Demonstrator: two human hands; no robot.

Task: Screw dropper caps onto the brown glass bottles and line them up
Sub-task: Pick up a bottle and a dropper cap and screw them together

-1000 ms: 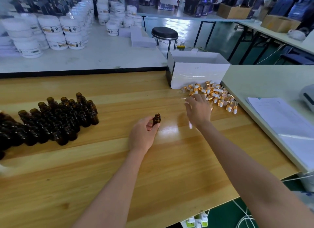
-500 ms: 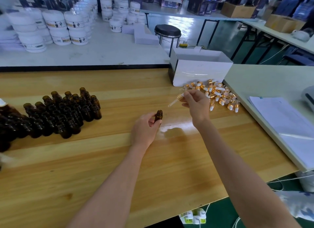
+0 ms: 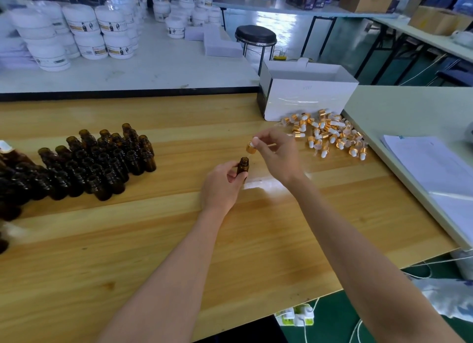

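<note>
My left hand (image 3: 221,186) grips a small brown glass bottle (image 3: 242,166) upright on the wooden table (image 3: 179,240), its mouth uncovered. My right hand (image 3: 277,154) pinches a dropper cap (image 3: 251,147) with a gold collar and white bulb, held just above and right of the bottle's mouth. Its glass tube points down toward the opening. Several uncapped brown bottles (image 3: 97,161) stand packed together at the left. A loose pile of dropper caps (image 3: 330,134) lies to the right of my right hand.
A white open box (image 3: 304,97) stands behind the cap pile. Paper sheets (image 3: 435,168) lie on the pale table at the right. White jars (image 3: 76,33) crowd the grey table behind. A black stool (image 3: 256,35) stands beyond the table.
My right hand lifted a dropper cap from the pile, swung it left and turned it tube-down over the bottle. My left hand kept hold of the bottle.
</note>
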